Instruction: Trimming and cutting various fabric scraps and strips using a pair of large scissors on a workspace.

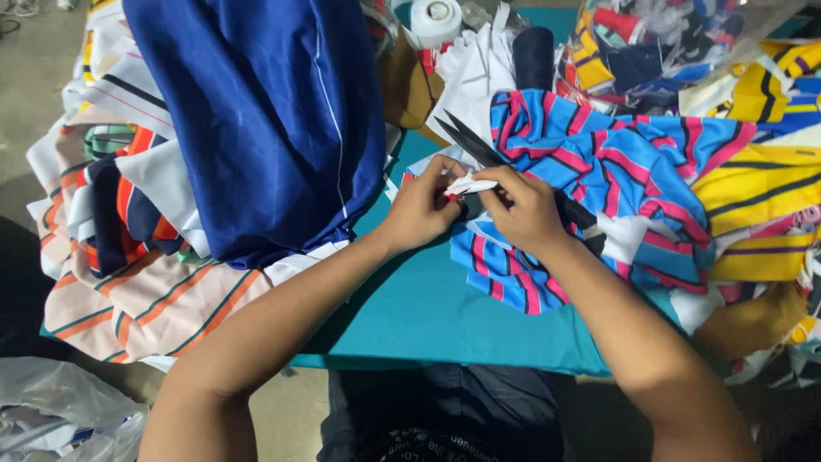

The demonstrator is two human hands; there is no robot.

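Small white fabric scrap (469, 184), pinched between both hands over the teal table top (419, 299), just at the near edge of the blue cloth with pink and black stripes (611, 171). Left hand (421, 205) curled narrow, thumb and forefinger closed on the scrap's left end. Right hand (526, 208) closed on the scrap's right end, fingers bent tight, resting on the striped blue cloth. Large black scissors (475, 145) lying partly under the right hand, blades open and pointing away toward the far side of the table, handles hidden beneath the hand; cannot tell whether the right hand also grips them. Dark navy cloth with a thin white line (265, 120) heaped to the left, draped over a pile of white pieces with orange and green stripes (137, 299). Yellow cloth with black stripes (757, 184) to the right, touching the blue striped piece. White tape roll (435, 19) at the far edge, among mixed scraps. Clear plastic bag (60, 406) on the floor, lower left.
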